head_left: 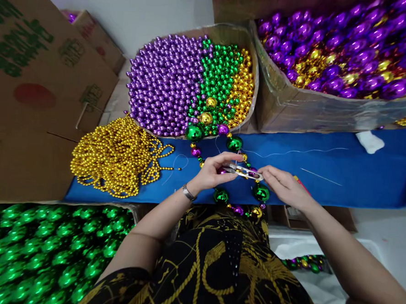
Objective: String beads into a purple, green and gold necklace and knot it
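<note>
Small metal thread snips (246, 172) lie between my two hands above the blue cloth. My left hand (213, 172) is closed around their pointed end, with the forefinger above and the thumb below. At the rounded handle end are the closed fingers of my right hand (283, 186); its exact grip is partly hidden. Below my hands lies a bead strand with large green beads (261, 192), purple beads and gold beads (256, 212). It runs up to the rim of the bead box, and part of it is behind my left hand. Fine clear thread shows near the strand.
A box of small purple (166, 83), green and gold beads stands behind. Gold bead strings (111, 158) are heaped left. A larger box (295, 107) holds purple and gold beads; green beads (52, 248) fill one lower left. A needle (321, 176) and white scrap (370, 142) lie right.
</note>
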